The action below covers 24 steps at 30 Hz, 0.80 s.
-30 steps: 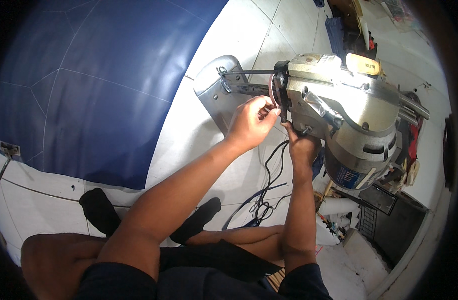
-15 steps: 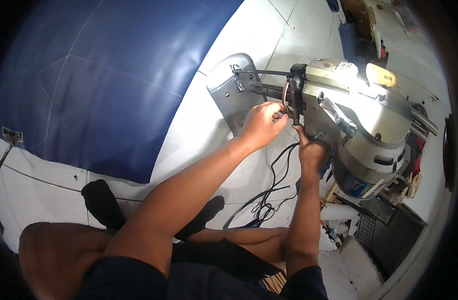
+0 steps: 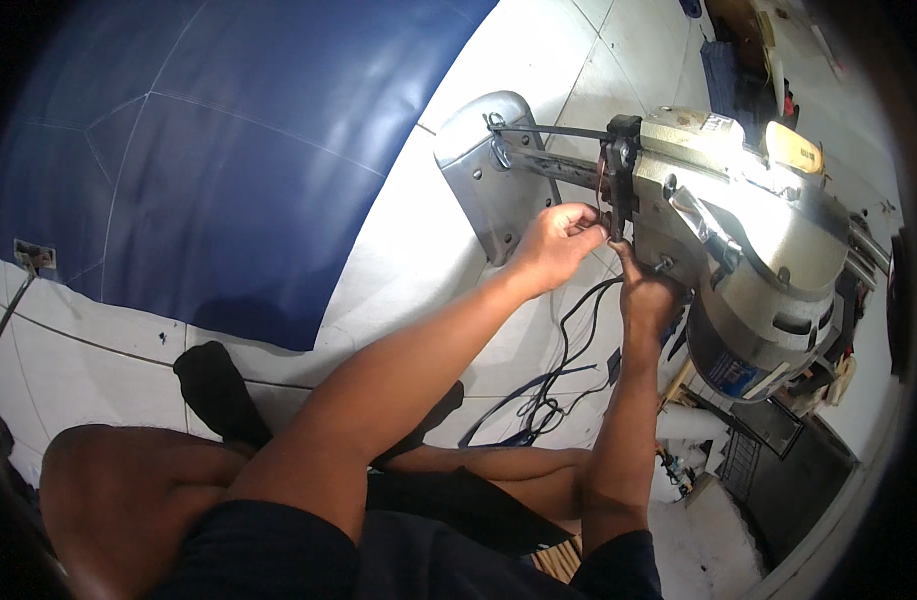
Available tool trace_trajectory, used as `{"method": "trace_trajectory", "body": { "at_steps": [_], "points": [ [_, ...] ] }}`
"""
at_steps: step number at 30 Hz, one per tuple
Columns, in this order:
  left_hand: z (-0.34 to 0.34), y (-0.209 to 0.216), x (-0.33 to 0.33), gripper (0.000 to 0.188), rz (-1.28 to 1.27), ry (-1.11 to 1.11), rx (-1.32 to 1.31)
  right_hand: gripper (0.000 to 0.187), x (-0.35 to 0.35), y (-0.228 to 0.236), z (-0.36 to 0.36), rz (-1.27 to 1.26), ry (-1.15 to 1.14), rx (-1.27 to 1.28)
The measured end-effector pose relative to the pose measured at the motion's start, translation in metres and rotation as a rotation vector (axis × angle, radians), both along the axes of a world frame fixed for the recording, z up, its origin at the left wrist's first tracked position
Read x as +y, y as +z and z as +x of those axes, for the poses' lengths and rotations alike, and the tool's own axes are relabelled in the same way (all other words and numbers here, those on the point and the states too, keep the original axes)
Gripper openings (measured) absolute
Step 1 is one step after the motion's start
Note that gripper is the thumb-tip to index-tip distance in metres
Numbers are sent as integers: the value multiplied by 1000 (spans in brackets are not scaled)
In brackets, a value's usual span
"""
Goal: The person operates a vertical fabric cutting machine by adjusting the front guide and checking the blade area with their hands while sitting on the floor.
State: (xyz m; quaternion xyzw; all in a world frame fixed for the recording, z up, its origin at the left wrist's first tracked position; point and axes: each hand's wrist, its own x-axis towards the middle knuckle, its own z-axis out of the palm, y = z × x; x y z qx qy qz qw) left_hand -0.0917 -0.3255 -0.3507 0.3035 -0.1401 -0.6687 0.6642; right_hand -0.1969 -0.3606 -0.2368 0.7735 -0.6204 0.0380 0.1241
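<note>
A grey metal cloth cutting machine (image 3: 668,235) lies on its side, its rounded base plate (image 3: 486,188) at the left and its motor housing (image 3: 748,345) at the right. My left hand (image 3: 561,250) pinches at the lower end of the dark metal bracket (image 3: 622,175) across the machine's front; whatever lies between thumb and fingers is too small to make out. Just below, my right hand (image 3: 650,300) reaches under the machine body, its thumb raised against the bracket's lower end. The machine hides its other fingers.
Dark blue sheet material (image 3: 228,150) with chalk-like lines covers the left side of the white tiled floor (image 3: 378,300). Black cables (image 3: 553,385) lie coiled below the machine. A wall socket plate (image 3: 35,256) with a cord is at far left. Clutter (image 3: 778,420) lines the right.
The whole view has shifted, placing the machine and hands slightly farther right in the picture. Both hands stay at the bracket's lower end; the left fingertips have shifted a little.
</note>
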Motion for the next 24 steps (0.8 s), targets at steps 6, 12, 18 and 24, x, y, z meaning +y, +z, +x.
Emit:
{"method": "trace_trajectory", "body": {
  "at_steps": [6, 12, 18, 24],
  "points": [
    [-2, 8, 7, 17, 43, -85, 71, 57, 1, -1, -6, -39, 56, -26],
    [-16, 42, 26, 30, 102, 43, 249, 57, 2, 1, 0, -32, 0, -23],
    [-39, 71, 33, 69, 105, 224, -559, 61, 2, -1, -5, 104, -181, -138],
    [-11, 46, 25, 44, 163, 230, -139, 75, 0, 10, -10, 111, 47, 130]
  ]
}}
